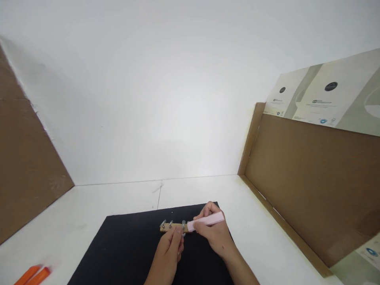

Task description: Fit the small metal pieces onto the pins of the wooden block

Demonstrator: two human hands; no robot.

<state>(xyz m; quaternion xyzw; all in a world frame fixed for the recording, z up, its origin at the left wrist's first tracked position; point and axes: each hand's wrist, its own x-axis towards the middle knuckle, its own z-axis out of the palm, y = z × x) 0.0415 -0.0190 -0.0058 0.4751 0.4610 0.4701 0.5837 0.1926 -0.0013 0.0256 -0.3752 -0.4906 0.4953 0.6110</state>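
Observation:
In the head view, a small wooden strip [166, 228] with several metal bolts standing up from it is over the black mat. My left hand [171, 248] is closed, pinching the strip near its middle from the near side. A pale pink flat-sided stick [209, 220], somewhat like a highlighter pen, is gripped in my right hand [216, 233]. Its left end meets or overlaps the strip's right end. Whether they touch cannot be told, and the strip's right end is partly hidden by the stick and fingers.
The black mat [118, 245] covers part of the white tabletop [124, 198]. Two orange objects [32, 275] are cut off at the lower left. Brown cardboard panels [311, 174] stand on both sides, and a white wall [166, 99] rises behind.

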